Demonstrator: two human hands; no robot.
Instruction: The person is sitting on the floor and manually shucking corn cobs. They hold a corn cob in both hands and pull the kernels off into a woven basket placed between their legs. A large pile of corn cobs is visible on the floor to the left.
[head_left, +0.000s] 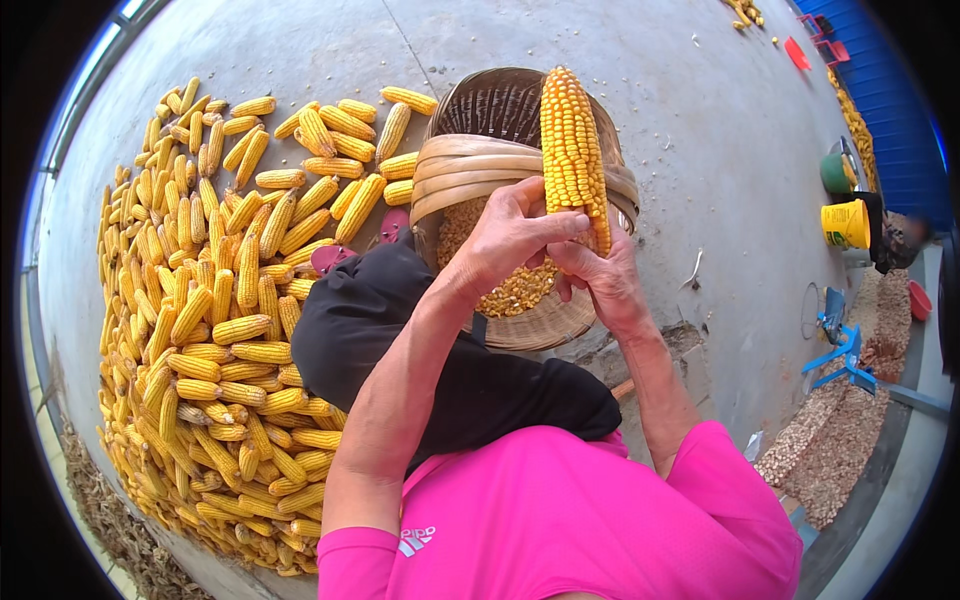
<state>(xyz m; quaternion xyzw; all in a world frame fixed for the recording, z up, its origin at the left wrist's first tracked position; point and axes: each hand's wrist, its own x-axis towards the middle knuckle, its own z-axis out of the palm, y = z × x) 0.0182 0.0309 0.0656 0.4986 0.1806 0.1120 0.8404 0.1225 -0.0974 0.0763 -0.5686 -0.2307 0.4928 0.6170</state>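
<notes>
Both my hands hold one large ear of yellow corn (571, 142) upright above a woven bamboo basket (532, 330). My left hand (510, 229) grips its lower part from the left, the thumb lying across the kernels. Around the lower right side of the ear are the fingers of my right hand (604, 270), its thumb close to the left one. Some kernels look to be off near the thumbs, though fingers cover much of that end. Loose corn kernels (517, 292) lie inside the basket, whose broad strip handle (480, 165) arches over it behind the ear.
A big heap of corn ears (225, 300) covers the floor at left, reaching my black-trousered legs. Scattered kernels dot the concrete floor (712, 150). At right stand a yellow bucket (845, 224), a green bucket (836, 173) and a blue metal stand (847, 360); a person is partly visible there.
</notes>
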